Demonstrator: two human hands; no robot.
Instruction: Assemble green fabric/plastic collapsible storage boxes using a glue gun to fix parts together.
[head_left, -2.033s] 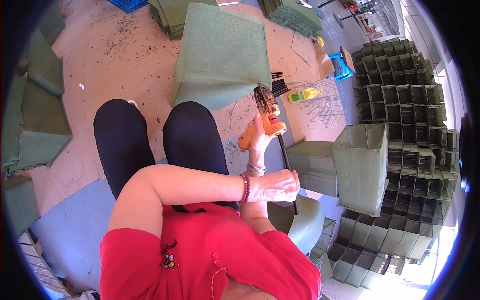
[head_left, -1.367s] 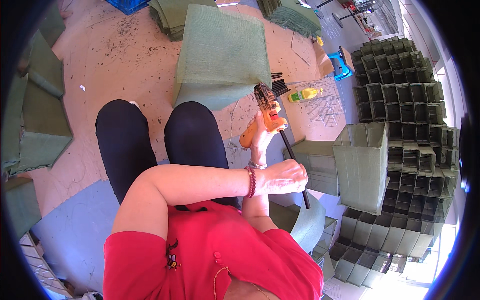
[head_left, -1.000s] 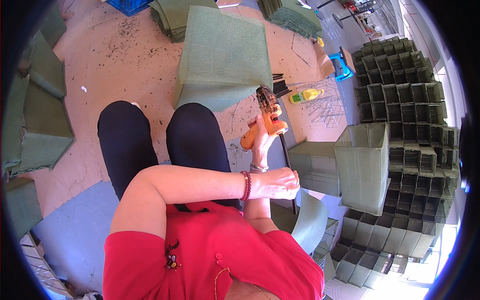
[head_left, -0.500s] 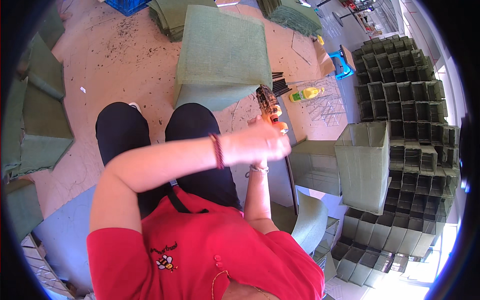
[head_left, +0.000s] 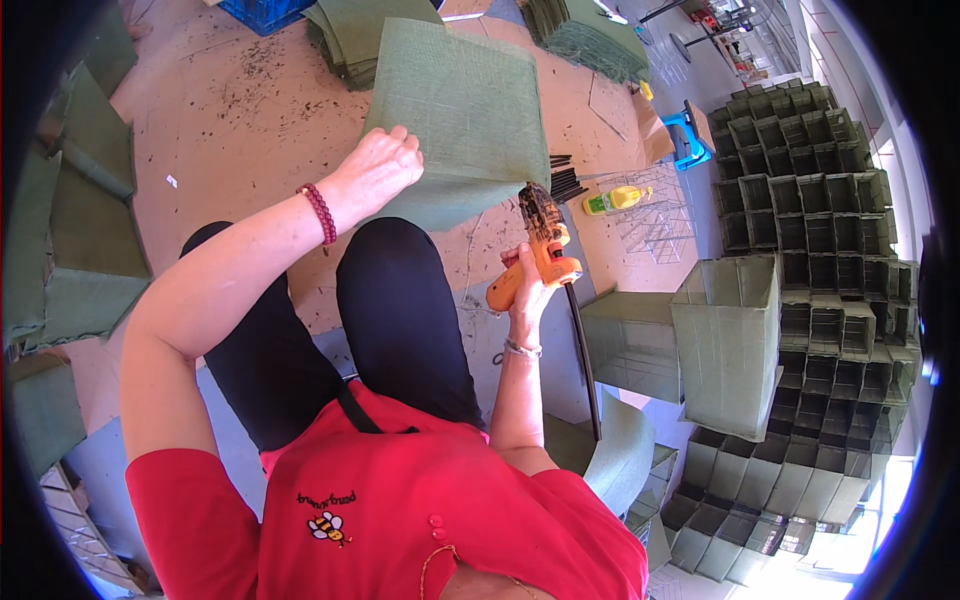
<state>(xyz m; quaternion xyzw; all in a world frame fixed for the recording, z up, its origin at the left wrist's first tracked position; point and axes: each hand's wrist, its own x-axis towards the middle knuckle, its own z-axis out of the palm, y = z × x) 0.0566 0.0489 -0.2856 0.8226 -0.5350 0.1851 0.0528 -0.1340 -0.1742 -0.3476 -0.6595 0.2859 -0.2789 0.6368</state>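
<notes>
My right hand (head_left: 530, 285) is wrapped round the handle of an orange glue gun (head_left: 548, 250) with a dark, crusted nozzle. A long black glue stick (head_left: 584, 365) runs from the gun's back end down past my forearm. Just ahead of my knees stands a green mesh-covered box (head_left: 455, 110), with the nozzle near its lower right corner. My left hand (head_left: 385, 170) is closed, overlapping the box's left edge. Its curled fingers hide whatever they hold, and whether it touches the box I cannot tell.
Black glue sticks (head_left: 568, 180), a yellow-green bottle (head_left: 612, 200) and wire frames (head_left: 655, 225) lie to the right. Green boxes (head_left: 730, 340) stand beside my right arm, with a tall stack (head_left: 800, 210) beyond. Green sheets (head_left: 585, 40) are piled at the back, near a blue stool (head_left: 688, 140).
My left hand has moved away from the glue gun, leftward to the box's left edge. The gun, now uncovered, stays in my right hand, slightly lower in view.
</notes>
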